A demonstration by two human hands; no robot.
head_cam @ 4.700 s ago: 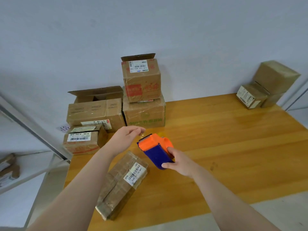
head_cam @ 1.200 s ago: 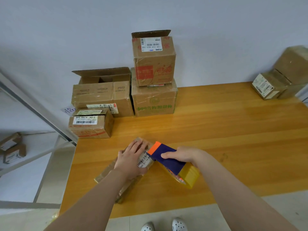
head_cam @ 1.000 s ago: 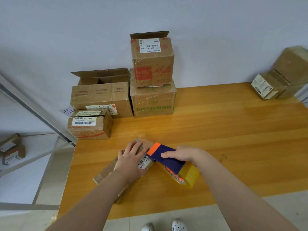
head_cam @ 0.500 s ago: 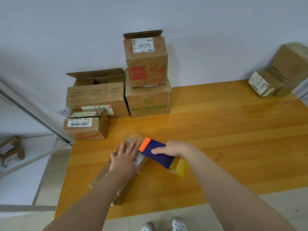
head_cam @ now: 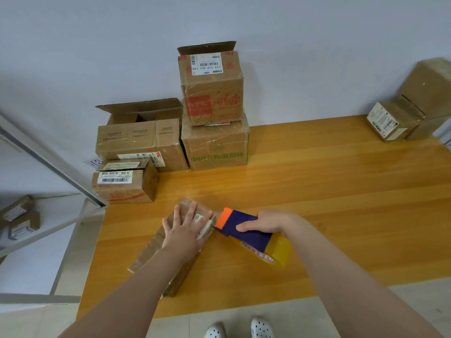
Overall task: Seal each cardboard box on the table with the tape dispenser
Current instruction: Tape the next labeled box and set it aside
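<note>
The job looks barely begun. A flat box (head_cam: 148,252) lies near the front left of the table (head_cam: 317,191), held down by the left hand (head_cam: 183,230), palm flat and fingers spread straight over its far end. The right hand (head_cam: 263,222) has its fingers curled round the tape dispenser (head_cam: 253,240), whose orange nose meets the box's right edge beside the left fingertips (whether any tape has stuck yet I cannot tell). At the back left, the wide box (head_cam: 139,142) and the top box (head_cam: 211,89) of the stack have a flap standing up, so I judge them unsealed. The small labelled box (head_cam: 124,184) and the far-right boxes (head_cam: 395,120) look closed, though fresh tape cannot be made out.
</note>
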